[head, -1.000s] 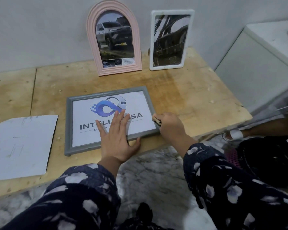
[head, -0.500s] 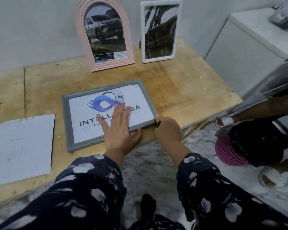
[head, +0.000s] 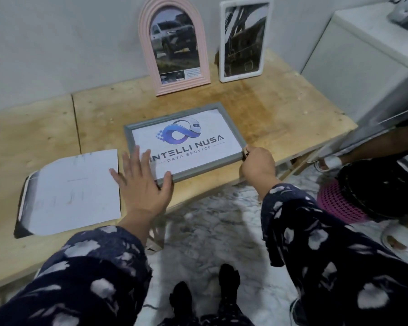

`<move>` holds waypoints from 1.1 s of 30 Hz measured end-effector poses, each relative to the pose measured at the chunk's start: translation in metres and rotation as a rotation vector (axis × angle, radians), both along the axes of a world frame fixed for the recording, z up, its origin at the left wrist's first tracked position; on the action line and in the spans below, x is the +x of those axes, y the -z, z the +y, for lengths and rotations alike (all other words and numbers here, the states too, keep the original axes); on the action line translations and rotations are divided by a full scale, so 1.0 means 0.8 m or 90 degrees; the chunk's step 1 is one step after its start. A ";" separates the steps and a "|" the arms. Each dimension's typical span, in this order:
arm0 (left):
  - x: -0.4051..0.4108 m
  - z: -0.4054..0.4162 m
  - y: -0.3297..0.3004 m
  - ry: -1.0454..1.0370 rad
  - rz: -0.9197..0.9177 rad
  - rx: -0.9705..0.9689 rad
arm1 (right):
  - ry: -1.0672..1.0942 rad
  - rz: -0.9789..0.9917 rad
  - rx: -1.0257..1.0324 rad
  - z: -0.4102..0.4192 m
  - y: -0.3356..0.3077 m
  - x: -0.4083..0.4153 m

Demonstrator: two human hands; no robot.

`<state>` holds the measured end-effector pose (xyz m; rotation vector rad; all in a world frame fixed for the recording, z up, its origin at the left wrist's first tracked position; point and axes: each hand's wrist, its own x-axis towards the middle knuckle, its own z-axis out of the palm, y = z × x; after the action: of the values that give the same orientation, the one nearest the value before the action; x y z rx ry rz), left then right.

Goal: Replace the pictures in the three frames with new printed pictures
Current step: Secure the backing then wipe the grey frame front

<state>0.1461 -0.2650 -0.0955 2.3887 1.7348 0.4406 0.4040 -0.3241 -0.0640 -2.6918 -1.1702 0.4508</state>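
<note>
Colours on the workbench

A grey frame [head: 231, 128] is showing a white print with a blue logo and dark lettering; a pink arched frame [head: 173, 43] and a white frame [head: 245, 38] are showing dark car photos. The plywood table [head: 280, 114] is looking tan, the sleeves [head: 316, 243] navy with pale floral blotches, the basket [head: 339, 203] pink.

A wooden bench [head: 280, 118] of pale, stained plywood stands against a grey wall [head: 57, 43]. Right of the bench is a white appliance [head: 363, 55]. Below the bench's front edge lies a marbled floor [head: 217, 220]. On that floor, right of the bench, sits a pink mesh basket [head: 335, 203] beside a sandalled foot [head: 330, 162].
</note>
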 end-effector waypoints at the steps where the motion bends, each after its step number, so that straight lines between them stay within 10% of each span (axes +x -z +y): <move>1: -0.010 0.002 0.003 -0.009 -0.029 -0.020 | 0.006 -0.008 0.003 0.001 0.001 -0.002; 33: -0.027 0.025 -0.010 -0.094 -0.308 -0.400 | -0.165 -0.071 0.147 0.010 0.029 -0.242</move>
<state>0.1244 -0.2452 -0.0872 1.5730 1.5302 0.3754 0.2102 -0.3165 -0.0872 -2.4070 -1.5091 0.1860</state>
